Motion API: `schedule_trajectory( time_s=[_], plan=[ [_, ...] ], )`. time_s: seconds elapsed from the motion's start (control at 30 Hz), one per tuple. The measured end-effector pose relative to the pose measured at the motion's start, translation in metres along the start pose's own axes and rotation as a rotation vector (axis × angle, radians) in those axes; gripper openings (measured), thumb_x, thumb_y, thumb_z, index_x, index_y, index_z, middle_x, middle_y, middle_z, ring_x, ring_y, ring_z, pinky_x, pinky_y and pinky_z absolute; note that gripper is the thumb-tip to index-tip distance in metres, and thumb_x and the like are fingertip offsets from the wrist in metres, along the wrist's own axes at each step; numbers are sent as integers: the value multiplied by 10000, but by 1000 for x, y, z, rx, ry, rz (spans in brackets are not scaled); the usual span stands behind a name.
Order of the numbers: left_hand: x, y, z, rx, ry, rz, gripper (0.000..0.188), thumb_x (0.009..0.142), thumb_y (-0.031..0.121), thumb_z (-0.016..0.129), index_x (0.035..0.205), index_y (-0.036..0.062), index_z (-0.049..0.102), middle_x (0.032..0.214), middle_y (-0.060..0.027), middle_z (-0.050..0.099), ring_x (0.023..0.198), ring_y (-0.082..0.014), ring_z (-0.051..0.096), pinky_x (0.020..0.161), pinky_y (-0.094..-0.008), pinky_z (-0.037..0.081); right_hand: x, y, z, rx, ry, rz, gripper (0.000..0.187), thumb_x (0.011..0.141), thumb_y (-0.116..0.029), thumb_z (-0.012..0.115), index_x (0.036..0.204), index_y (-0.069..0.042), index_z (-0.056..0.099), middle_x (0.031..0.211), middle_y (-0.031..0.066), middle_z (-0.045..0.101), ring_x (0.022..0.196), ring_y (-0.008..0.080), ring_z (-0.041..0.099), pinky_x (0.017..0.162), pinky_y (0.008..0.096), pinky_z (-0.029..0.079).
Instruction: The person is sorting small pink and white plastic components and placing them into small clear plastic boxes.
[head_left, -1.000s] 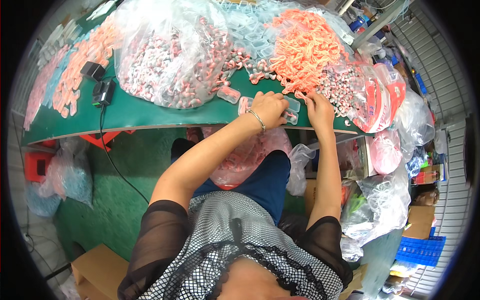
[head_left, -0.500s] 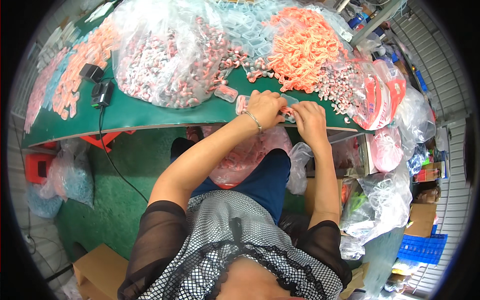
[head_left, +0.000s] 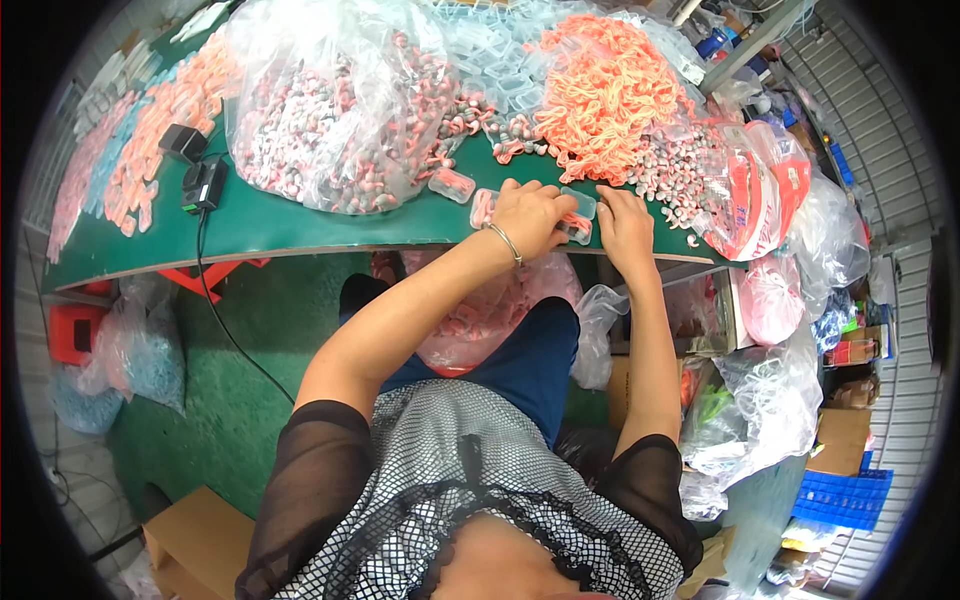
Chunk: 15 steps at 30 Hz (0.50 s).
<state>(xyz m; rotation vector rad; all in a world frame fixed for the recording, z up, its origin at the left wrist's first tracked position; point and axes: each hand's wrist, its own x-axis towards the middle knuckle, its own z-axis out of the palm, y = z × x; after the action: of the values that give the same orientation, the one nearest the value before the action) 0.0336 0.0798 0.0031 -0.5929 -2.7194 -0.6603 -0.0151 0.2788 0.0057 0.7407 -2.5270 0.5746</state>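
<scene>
My left hand (head_left: 533, 215) is bent over a small clear plastic case (head_left: 582, 232), its fingertips closed on the near-left part. Orange cord and a grey piece lie in that case, and its lid stands open at the far side. Just right of the case is my right hand (head_left: 626, 225), fingers stretched forward over the tabletop, with nothing visible in them. Left of my left hand lies a second clear case (head_left: 483, 207) with orange contents, partly covered by the hand. A filled clear case (head_left: 452, 185) sits further left.
Beyond my hands are a heap of orange cords (head_left: 610, 95), pale empty cases (head_left: 495, 60) and loose pink-grey pieces (head_left: 672, 175). A large clear bag of pink-grey pieces (head_left: 330, 130) stands left on the green table (head_left: 330, 230). Black power adapters (head_left: 203, 187) trail a cable over the edge.
My right hand has come off the case and shifted slightly right, its fingers straightening. More of the case and its open lid now shows. My left hand has barely moved.
</scene>
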Motion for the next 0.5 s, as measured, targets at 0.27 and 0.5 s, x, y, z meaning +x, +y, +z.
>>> schedule_trajectory(
  time_s=[0.27,0.5],
  plan=[
    [1,1,6,-105,65,-98,561,698,258,811,1200,169,577,982,-15,641,992,-227,614,785,-414,378,-9,-6,-11,486,-88,108,230,770,-9,710,992,-24,649,938,110,652,878,277,640,785,370,515],
    [3,-5,11,73,87,112,304,777,285,741,1023,126,662,955,-22,611,930,-210,607,786,-401,387,-21,-17,-7,348,-51,-175,306,757,-39,729,1049,-14,641,1040,162,634,959,342,619,847,391,504]
  ],
)
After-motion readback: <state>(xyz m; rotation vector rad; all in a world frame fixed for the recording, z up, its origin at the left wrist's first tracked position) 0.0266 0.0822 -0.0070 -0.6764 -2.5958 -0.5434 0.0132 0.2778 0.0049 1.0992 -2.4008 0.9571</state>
